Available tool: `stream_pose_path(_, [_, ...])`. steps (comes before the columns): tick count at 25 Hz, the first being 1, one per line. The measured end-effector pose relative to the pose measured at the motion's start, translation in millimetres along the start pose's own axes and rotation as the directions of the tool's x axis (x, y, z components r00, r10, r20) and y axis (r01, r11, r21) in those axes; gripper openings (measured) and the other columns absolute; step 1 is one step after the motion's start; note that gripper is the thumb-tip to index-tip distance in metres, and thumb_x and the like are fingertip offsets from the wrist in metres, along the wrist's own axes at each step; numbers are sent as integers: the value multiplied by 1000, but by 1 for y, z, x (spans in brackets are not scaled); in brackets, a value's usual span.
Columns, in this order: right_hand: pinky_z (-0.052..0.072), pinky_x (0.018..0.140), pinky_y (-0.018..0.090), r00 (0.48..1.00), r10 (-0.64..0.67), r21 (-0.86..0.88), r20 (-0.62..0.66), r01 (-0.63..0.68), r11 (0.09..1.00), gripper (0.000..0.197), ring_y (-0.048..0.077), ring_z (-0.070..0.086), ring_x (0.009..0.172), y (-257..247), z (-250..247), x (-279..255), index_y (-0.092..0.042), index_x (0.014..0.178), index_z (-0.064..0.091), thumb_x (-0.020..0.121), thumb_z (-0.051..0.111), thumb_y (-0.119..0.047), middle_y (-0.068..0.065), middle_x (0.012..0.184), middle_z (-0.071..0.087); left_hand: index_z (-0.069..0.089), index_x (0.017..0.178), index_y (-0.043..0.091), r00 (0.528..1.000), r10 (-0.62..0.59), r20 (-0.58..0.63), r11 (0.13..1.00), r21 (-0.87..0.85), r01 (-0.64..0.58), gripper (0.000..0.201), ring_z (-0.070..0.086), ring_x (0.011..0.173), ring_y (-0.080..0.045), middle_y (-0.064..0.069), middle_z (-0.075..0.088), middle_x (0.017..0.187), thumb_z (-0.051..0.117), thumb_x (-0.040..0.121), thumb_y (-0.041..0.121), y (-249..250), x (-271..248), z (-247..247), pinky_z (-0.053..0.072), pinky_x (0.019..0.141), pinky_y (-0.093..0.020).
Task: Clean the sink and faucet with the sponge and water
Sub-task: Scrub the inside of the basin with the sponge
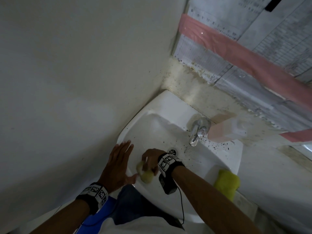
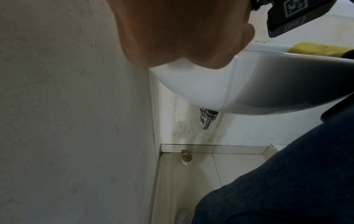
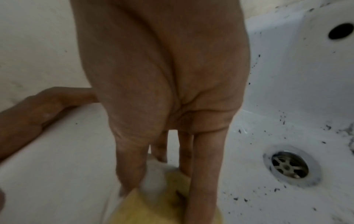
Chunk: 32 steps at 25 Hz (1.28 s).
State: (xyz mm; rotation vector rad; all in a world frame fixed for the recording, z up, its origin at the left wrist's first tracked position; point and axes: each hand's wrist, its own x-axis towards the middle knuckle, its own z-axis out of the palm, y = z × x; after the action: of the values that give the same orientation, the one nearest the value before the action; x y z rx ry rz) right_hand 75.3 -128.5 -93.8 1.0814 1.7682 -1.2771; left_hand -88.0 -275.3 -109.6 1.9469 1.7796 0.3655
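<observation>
A white corner sink [image 1: 224,159] carries black specks around its drain [image 1: 172,152] and near the chrome faucet [image 1: 196,132] at the back. My right hand [image 1: 150,159] holds a yellow sponge [image 1: 146,175] against the basin's near left wall, thumb and fingers gripping its sides; the right wrist view shows the sponge [image 3: 164,201] below the fingers [image 3: 203,174] and the drain [image 3: 290,165] to the right. My left hand [image 1: 118,162] lies flat with straight fingers on the sink's left rim, by the wall. In the left wrist view its palm [image 2: 182,33] rests on the sink edge [image 2: 220,84].
A yellow-green cloth [image 1: 227,184] lies on the sink's right front rim. A pink-filled soap bottle [image 1: 226,130] sits right of the faucet. Walls close in on the left and back; pink tape [image 1: 236,53] crosses papers on the back wall. Below hangs the chrome trap [image 2: 206,118].
</observation>
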Motion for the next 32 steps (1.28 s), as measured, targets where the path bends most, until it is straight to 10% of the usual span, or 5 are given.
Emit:
stream_pose_path(7, [62,72,47,866,37,267,-499,112,957,38,34,69,88,-6,7,13,-26,122,54,88,70,-36,10,108,62,22,160,7,1000,-11,-13,1000,5,11,113,11,156,-29,-10,12,169,66,77,70,2,1,-2,-2,128,-43])
stream_pose_path(13, [62,79,52,996,24,242,-89,-2,970,39,41,74,85,4,-1,3,-10,123,60,89,76,-22,20,104,71,22,160,9,1000,6,0,1000,-12,-6,111,9,157,-31,-9,9,170,65,79,71,1,0,-2,-3,128,-42])
stream_pose_path(19, [58,79,50,822,87,320,-563,120,940,45,37,63,96,-2,11,29,-21,125,46,91,65,-44,14,116,55,22,159,6,1000,-17,-8,1000,7,17,114,10,156,-30,-10,11,169,67,76,71,1,0,0,-3,128,-43])
stream_pose_path(23, [63,61,36,945,-37,408,-324,175,896,47,32,71,91,2,11,28,-19,129,51,91,72,-38,13,124,54,23,159,7,1000,-20,-6,1000,0,20,114,12,156,-30,-9,14,169,68,75,69,0,0,0,-1,128,-42])
stream_pose_path(32, [46,89,39,914,-85,182,-397,169,969,68,35,51,116,21,11,29,-17,146,36,91,70,-37,15,132,45,25,158,7,1000,-4,-23,1000,-5,4,111,11,155,-29,-11,16,168,67,76,70,-4,0,5,-5,127,-41])
